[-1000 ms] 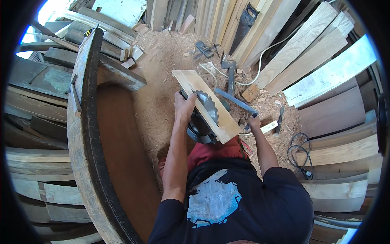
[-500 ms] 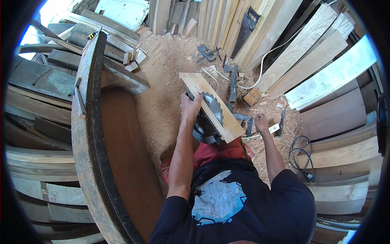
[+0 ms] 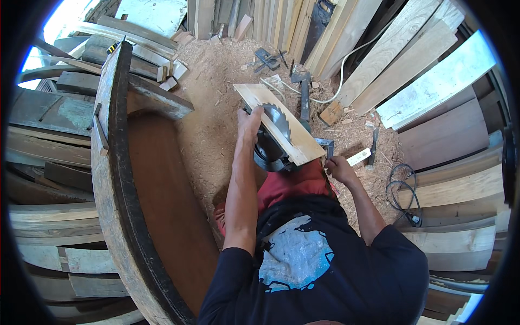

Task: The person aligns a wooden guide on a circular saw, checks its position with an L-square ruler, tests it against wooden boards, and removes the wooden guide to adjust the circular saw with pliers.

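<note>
My left hand [image 3: 251, 124] is closed on a circular saw [image 3: 265, 150] held above my lap. A pale wooden board [image 3: 301, 142] covers its base, and the toothed blade [image 3: 279, 120] sticks up through the board. Near the board's lower right corner is my right hand [image 3: 340, 169], its fingers closed. Something small and dark shows at its fingertips, too little to name. Just beyond that hand lies a blue-grey metal square or bracket [image 3: 326, 145], partly hidden.
A hammer [image 3: 305, 100], a dark hand plane [image 3: 267, 58] and a chisel-like tool [image 3: 373, 146] lie on the shavings. A coiled black cord [image 3: 403, 189] rests at right. The thick wooden bench [image 3: 111, 179] stands at left. Planks [image 3: 390, 54] lean at the back right.
My right hand has moved left and a little down, close to the board's lower corner. The saw stays in my left hand, nearly in place. The whole view has shifted slightly.
</note>
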`<state>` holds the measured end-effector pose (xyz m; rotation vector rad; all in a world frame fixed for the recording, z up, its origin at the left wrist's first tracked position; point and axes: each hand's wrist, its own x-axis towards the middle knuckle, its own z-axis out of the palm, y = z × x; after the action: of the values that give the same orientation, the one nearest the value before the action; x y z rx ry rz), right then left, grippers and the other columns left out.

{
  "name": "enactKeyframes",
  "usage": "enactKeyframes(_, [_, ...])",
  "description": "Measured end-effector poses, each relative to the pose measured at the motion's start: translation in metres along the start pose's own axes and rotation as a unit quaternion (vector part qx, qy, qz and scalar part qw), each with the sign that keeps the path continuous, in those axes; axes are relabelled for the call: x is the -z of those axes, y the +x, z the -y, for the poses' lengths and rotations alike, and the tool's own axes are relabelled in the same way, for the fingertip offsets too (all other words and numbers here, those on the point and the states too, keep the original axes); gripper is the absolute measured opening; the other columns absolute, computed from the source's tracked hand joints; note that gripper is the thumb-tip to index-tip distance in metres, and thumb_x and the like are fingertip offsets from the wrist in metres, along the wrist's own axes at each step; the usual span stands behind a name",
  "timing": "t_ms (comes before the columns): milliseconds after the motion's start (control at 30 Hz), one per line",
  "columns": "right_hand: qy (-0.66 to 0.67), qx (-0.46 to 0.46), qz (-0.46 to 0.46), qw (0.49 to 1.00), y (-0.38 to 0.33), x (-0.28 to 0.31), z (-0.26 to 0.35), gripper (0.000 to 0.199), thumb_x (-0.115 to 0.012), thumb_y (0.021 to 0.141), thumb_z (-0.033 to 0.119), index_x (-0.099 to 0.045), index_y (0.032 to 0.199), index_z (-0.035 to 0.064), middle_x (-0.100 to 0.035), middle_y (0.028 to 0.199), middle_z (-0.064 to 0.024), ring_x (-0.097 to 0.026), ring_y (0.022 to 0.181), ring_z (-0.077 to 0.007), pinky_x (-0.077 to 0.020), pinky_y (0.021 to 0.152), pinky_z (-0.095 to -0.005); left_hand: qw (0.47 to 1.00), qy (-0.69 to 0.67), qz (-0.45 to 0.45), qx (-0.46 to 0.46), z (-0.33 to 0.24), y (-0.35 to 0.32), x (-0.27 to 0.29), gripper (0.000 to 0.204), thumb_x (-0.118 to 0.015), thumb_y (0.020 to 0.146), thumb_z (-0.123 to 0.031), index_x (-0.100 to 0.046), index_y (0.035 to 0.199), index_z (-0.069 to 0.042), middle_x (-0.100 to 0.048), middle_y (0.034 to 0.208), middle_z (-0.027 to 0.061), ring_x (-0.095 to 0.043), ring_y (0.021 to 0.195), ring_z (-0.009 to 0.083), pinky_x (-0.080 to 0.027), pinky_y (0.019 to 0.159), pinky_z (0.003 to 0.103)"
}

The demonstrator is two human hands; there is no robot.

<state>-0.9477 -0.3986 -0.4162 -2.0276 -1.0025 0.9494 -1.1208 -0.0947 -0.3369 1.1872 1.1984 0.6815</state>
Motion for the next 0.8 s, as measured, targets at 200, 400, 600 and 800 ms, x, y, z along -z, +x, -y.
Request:
enactKeyframes(200, [-0.149, -0.063, -0.080, 0.984, 0.013, 0.008, -0.076, 0.031, -0.051, 0.091, 0.024, -0.069, 0.087, -0.0022, -0.069, 0.089, -0.0246, -0.067, 0.085, -0.0428, -0.0526, 0.077, -0.0490, 0.996, -0.081, 0.028, 0.015, 0.001, 0.000, 0.018, 0.034, -0.064, 0.079, -0.024, -0.064, 0.096, 0.005, -0.066, 0.080, 0.0153, -0.067, 0.065, 0.0259, -0.058, 0.060, 0.040])
enactKeyframes(400, [-0.253, -0.193, -0.013, 0.948, 0.004, 0.002, -0.084, 0.030, -0.052, 0.090, 0.023, -0.068, 0.101, 0.0005, -0.069, 0.101, -0.0272, -0.066, 0.099, -0.0440, -0.0530, 0.088, -0.0509, 0.986, -0.129, 0.084, 0.057, 0.011, -0.002, 0.077, 0.038, -0.060, 0.081, -0.025, -0.060, 0.106, 0.003, -0.066, 0.092, 0.0148, -0.067, 0.078, 0.0277, -0.057, 0.075, 0.044])
enactKeyframes(600, [-0.237, -0.172, -0.026, 0.956, -0.012, -0.062, -0.090, 0.045, -0.065, 0.088, 0.031, -0.054, 0.118, -0.0012, -0.062, 0.118, -0.0294, -0.060, 0.113, -0.0461, -0.0491, 0.096, -0.0516, 0.977, -0.179, 0.102, 0.060, 0.023, -0.015, 0.103, 0.043, -0.060, 0.085, -0.025, -0.057, 0.118, 0.002, -0.067, 0.101, 0.0147, -0.069, 0.087, 0.0290, -0.059, 0.080, 0.044])
enactKeyframes(800, [-0.253, -0.216, 0.045, 0.942, 0.010, -0.068, -0.088, 0.056, -0.066, 0.088, 0.031, -0.044, 0.128, -0.0018, -0.060, 0.122, -0.0275, -0.061, 0.113, -0.0420, -0.0513, 0.094, -0.0493, 0.979, -0.190, 0.059, 0.044, 0.025, -0.018, 0.105, 0.036, -0.060, 0.078, -0.024, -0.060, 0.105, 0.000, -0.062, 0.090, 0.0116, -0.064, 0.077, 0.0251, -0.056, 0.070, 0.042])
